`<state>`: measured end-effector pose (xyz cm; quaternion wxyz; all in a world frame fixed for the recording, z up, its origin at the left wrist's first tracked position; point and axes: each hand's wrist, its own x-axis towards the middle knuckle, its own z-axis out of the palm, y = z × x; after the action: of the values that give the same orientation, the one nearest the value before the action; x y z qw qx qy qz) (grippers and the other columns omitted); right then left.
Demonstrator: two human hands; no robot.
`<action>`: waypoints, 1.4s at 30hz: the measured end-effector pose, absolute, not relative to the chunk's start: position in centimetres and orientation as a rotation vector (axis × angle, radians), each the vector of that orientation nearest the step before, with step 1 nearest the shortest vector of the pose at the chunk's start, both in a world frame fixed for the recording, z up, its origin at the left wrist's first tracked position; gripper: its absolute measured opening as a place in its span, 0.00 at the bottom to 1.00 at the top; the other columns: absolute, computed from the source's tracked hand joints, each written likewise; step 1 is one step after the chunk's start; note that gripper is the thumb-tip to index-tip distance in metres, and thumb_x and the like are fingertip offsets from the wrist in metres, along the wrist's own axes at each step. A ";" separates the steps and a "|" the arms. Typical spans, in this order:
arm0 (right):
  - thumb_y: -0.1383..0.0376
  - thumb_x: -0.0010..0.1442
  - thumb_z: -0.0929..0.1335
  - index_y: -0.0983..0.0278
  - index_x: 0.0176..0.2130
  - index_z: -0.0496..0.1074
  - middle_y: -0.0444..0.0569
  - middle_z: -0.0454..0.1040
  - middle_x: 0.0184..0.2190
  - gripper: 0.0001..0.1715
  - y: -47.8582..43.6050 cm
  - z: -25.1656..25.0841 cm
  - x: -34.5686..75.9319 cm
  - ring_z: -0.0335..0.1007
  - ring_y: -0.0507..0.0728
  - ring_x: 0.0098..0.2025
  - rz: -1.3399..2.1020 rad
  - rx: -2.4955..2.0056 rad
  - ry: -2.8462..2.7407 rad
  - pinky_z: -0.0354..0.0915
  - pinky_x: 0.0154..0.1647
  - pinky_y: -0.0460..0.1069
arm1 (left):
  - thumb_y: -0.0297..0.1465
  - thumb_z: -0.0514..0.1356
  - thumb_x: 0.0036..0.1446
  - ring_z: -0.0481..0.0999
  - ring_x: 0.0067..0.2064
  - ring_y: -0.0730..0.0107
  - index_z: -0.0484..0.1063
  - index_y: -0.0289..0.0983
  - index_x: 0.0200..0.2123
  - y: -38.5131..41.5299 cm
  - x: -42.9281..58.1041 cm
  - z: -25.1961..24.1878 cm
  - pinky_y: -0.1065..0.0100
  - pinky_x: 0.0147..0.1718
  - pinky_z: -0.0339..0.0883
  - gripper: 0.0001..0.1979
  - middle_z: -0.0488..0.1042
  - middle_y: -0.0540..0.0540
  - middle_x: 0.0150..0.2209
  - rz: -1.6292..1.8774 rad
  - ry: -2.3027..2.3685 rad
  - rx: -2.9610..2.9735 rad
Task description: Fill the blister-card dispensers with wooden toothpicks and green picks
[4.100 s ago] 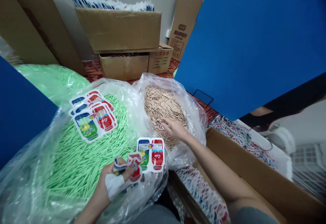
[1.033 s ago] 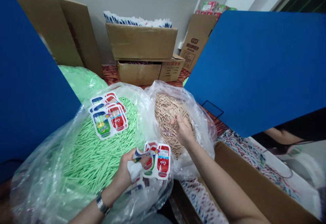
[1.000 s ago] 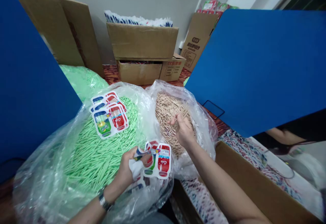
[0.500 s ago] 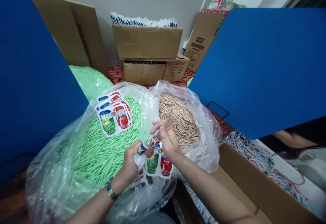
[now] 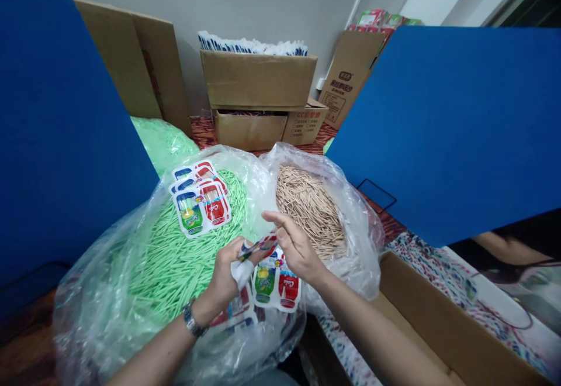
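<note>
My left hand (image 5: 224, 272) is closed on a printed plastic pouch (image 5: 258, 250), along with a crumpled white piece (image 5: 242, 272). The pouch is tilted, its far end up against my right hand. My right hand (image 5: 298, 248) has its index finger stretched out to the left and its thumb apart below; no sticks show in it. I cannot tell whether its hidden fingers touch the pouch. Below lies a flat Sprite-and-Cola pouch (image 5: 265, 283). Several similar pouches (image 5: 202, 207) rest on pale green sticks (image 5: 175, 275) in a clear bag. Brown sticks (image 5: 309, 207) fill the bag at right.
Blue panels (image 5: 456, 128) stand on both sides. Cardboard boxes (image 5: 258, 82) are stacked by the wall, the upper one full of pouches. An open carton (image 5: 438, 304) is at lower right, near a person's arm (image 5: 511, 248) and a strewn pile of small packets (image 5: 432, 269).
The brown sticks that stuck up from my right hand are no longer visible. Its index finger is now straighter, beside the pouch end. The view has shifted slightly.
</note>
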<state>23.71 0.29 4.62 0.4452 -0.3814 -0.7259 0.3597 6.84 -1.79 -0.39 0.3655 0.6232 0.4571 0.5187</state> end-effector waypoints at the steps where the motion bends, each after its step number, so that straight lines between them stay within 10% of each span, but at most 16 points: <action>1: 0.56 0.68 0.57 0.57 0.58 0.60 0.52 0.70 0.53 0.21 0.4 4.6 23.7 0.66 0.57 0.55 0.898 -0.945 -1.816 0.62 0.56 0.57 | 0.33 0.64 0.54 0.66 0.25 0.72 0.68 0.36 0.22 -1.7 6.7 -0.3 0.70 0.24 0.60 0.12 0.66 0.51 0.22 1.332 1.179 1.614; 7: 0.57 0.68 0.56 0.60 0.58 0.59 0.53 0.71 0.50 0.22 2.5 3.7 24.4 0.71 0.56 0.48 0.745 -1.040 -1.722 0.66 0.49 0.53 | 0.33 0.63 0.54 0.73 0.29 0.66 0.74 0.35 0.28 -1.2 4.2 1.6 0.66 0.30 0.68 0.07 0.74 0.47 0.27 1.422 1.227 1.611; 18: 0.74 0.58 0.64 0.62 0.29 0.69 0.49 0.72 0.30 0.10 -0.1 -4.3 21.4 0.68 0.57 0.34 0.195 -1.177 -2.799 0.61 0.31 0.50 | 0.33 0.67 0.49 0.79 0.34 0.59 0.78 0.33 0.33 -2.9 -0.2 1.9 0.63 0.33 0.72 0.09 0.80 0.42 0.34 1.497 1.424 1.498; 28: 0.52 0.65 0.59 0.63 0.54 0.59 0.51 0.73 0.40 0.24 1.6 -2.3 25.5 0.71 0.52 0.30 0.967 -1.264 -1.329 0.69 0.32 0.50 | 0.33 0.65 0.51 0.74 0.28 0.66 0.76 0.33 0.26 -3.7 0.0 1.0 0.67 0.26 0.68 0.08 0.77 0.45 0.27 1.432 1.378 1.516; 37: 0.61 0.64 0.64 0.62 0.37 0.73 0.45 0.74 0.30 0.10 1.0 3.6 19.4 0.69 0.53 0.32 0.722 -0.930 -1.844 0.65 0.35 0.48 | 0.36 0.66 0.50 0.75 0.31 0.66 0.75 0.34 0.35 -3.7 -0.5 0.7 0.68 0.30 0.69 0.12 0.79 0.44 0.32 1.372 1.334 1.372; 42: 0.57 0.62 0.66 0.59 0.49 0.69 0.50 0.74 0.43 0.16 2.9 5.7 18.2 0.68 0.58 0.44 0.563 -0.771 -2.144 0.64 0.45 0.54 | 0.38 0.64 0.52 0.72 0.26 0.69 0.77 0.33 0.34 -3.5 -2.8 2.3 0.70 0.25 0.65 0.13 0.77 0.46 0.28 1.372 1.453 1.417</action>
<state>18.23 2.90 5.66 0.3870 -0.3030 -0.8423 0.2212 -2.84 -3.52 2.34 0.3390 0.5443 0.5579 0.5269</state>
